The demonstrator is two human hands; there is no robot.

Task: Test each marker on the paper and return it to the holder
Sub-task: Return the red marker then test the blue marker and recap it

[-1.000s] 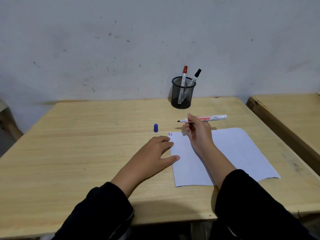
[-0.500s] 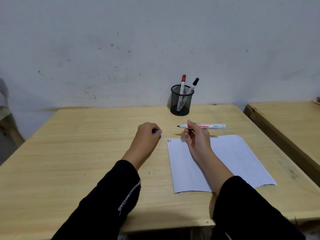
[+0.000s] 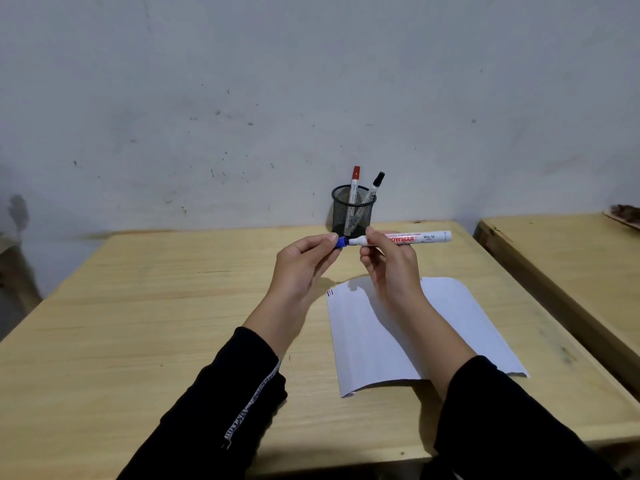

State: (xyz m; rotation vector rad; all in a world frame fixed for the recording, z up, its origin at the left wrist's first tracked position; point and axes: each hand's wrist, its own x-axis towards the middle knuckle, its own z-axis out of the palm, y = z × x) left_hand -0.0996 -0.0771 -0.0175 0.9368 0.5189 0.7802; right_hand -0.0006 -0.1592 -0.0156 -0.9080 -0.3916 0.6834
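My left hand (image 3: pixel 304 263), raised above the pale wooden tabletop (image 3: pixel 138 323), pinches the small blue marker cap (image 3: pixel 340 242) between thumb and fingertips. The cap meets the tip of the white-barrelled marker with red lettering (image 3: pixel 408 237), which lies level in the air, its tail pointing right. My right hand (image 3: pixel 391 268) is closed on that marker's barrel just behind the tip. Behind both hands stands the black mesh holder (image 3: pixel 353 213), near the wall, holding a red-capped marker (image 3: pixel 355 183) and a black-capped marker (image 3: pixel 375 185). Below my right hand lies the white paper sheet (image 3: pixel 457 327), with short ink marks (image 3: pixel 330 293) at its top left corner.
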